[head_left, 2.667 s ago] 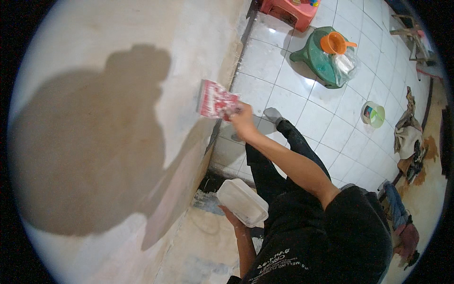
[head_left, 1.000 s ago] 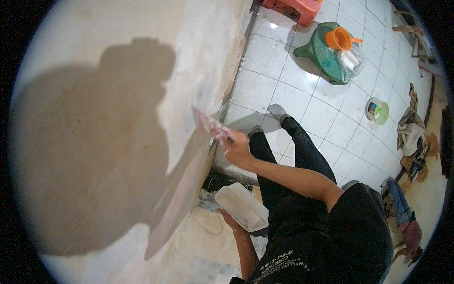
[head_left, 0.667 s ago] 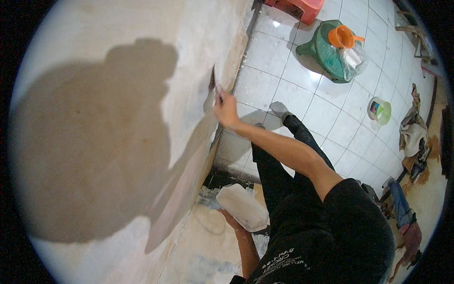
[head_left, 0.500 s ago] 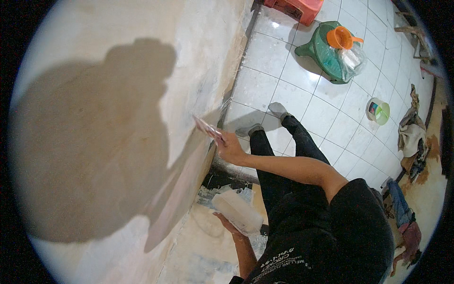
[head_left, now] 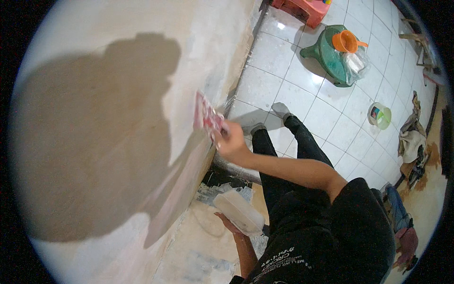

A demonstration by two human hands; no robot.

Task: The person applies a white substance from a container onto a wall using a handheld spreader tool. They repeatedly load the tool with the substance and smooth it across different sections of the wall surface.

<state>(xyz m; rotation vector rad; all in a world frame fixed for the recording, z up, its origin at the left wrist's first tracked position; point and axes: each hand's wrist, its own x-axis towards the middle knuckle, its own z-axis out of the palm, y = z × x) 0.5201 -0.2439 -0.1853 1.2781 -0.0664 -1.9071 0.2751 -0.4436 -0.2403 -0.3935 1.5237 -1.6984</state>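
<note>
A flat putty scraper (head_left: 207, 114), red and smeared with white, is gripped in my right hand (head_left: 232, 143), fingers closed round its handle. Its wide edge is at the pale plastered wall (head_left: 189, 71); whether it touches, I cannot tell. Lower down, my left hand (head_left: 228, 222) supports a translucent white plastic tub (head_left: 240, 212) from its side and underneath. That tub is tilted, with whitish residue showing on it; most of my left fingers are hidden behind it. A large shadow of me covers much of the wall.
On the white tiled floor stand a green plastic stool (head_left: 326, 59) bearing an orange dipper (head_left: 346, 41) and a plastic bag (head_left: 354, 64), a red stool (head_left: 302, 10), and a small tub (head_left: 379, 116). Cloths (head_left: 411, 142) lie along the right side.
My right hand has turned the scraper so its broad face shows, and its edge sits slightly higher in the picture. The left hand and tub stay nearly in place.
</note>
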